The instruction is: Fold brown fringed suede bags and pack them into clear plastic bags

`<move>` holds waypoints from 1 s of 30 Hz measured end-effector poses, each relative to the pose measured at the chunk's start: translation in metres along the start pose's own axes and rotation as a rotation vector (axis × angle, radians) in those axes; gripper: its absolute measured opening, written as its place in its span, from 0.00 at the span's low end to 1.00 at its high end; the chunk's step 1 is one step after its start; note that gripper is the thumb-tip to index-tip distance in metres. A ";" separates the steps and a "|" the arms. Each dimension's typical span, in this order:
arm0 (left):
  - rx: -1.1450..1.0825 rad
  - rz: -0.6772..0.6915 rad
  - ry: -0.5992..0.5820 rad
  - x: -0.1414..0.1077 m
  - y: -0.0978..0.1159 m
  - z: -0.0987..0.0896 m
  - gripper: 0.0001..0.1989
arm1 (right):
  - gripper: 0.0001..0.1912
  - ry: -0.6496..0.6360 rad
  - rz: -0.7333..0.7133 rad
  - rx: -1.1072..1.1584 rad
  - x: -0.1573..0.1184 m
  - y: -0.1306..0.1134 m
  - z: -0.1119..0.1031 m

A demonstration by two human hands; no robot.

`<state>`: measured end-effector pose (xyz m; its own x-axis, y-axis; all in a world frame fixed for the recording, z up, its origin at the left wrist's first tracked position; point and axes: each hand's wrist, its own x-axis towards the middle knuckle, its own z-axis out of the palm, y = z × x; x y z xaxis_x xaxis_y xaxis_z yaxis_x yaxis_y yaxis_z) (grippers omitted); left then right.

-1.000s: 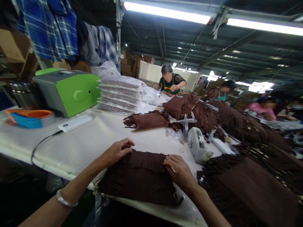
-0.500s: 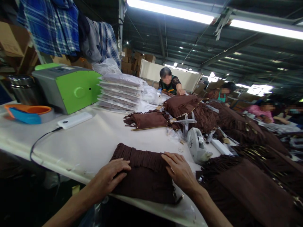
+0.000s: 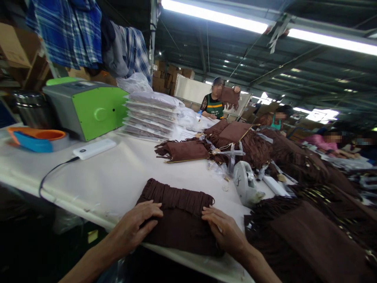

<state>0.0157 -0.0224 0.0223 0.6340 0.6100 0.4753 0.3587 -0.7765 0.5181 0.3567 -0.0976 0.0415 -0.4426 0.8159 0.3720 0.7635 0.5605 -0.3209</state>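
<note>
The left hand [image 3: 138, 221] and right hand [image 3: 224, 230], fingers unclenched, rest across a dark-brown, rectangular, suede-like fringed pouch [image 3: 182, 230], seemingly steadying both sides.

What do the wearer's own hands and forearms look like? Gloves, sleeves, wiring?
Left hand and right hand ungloved. Left forearm and right forearm: no sleeve, cable or marking in view. Can't tell whether the right hand wears a ring.
</note>
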 end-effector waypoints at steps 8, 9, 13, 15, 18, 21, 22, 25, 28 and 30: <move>-0.093 -0.208 0.154 0.024 0.020 -0.029 0.13 | 0.12 0.234 0.059 -0.002 0.018 -0.004 -0.027; -0.034 -0.221 0.179 0.036 0.016 -0.029 0.14 | 0.15 0.261 0.104 -0.023 0.026 0.004 -0.026; 0.222 -0.265 -0.036 0.072 -0.007 -0.017 0.30 | 0.29 0.212 0.243 -0.104 0.048 0.036 0.003; 0.259 -0.293 -0.193 0.075 -0.017 -0.009 0.35 | 0.32 0.090 0.259 -0.127 0.048 0.046 0.025; 0.276 -0.292 -0.304 0.064 -0.020 -0.003 0.37 | 0.33 -0.082 0.241 -0.150 0.040 0.048 0.049; 0.315 -0.301 -0.310 0.052 -0.016 -0.004 0.38 | 0.34 -0.129 0.237 -0.167 0.037 0.037 0.048; 0.334 -0.292 -0.304 0.049 -0.015 -0.005 0.38 | 0.34 -0.130 0.235 -0.169 0.038 0.032 0.043; 0.396 -0.189 -0.261 0.040 -0.015 -0.003 0.39 | 0.36 -0.135 0.187 -0.162 0.044 0.016 0.028; 0.452 -0.090 -0.222 0.028 -0.020 0.002 0.41 | 0.41 -0.188 0.094 -0.119 0.047 0.005 0.028; 0.477 -0.072 -0.223 0.022 -0.025 0.005 0.42 | 0.43 -0.235 0.059 -0.073 0.047 0.002 0.034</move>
<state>0.0245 0.0094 0.0164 0.7077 0.6565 0.2609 0.6457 -0.7510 0.1380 0.3210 -0.0534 0.0287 -0.4871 0.8622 0.1390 0.8195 0.5063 -0.2686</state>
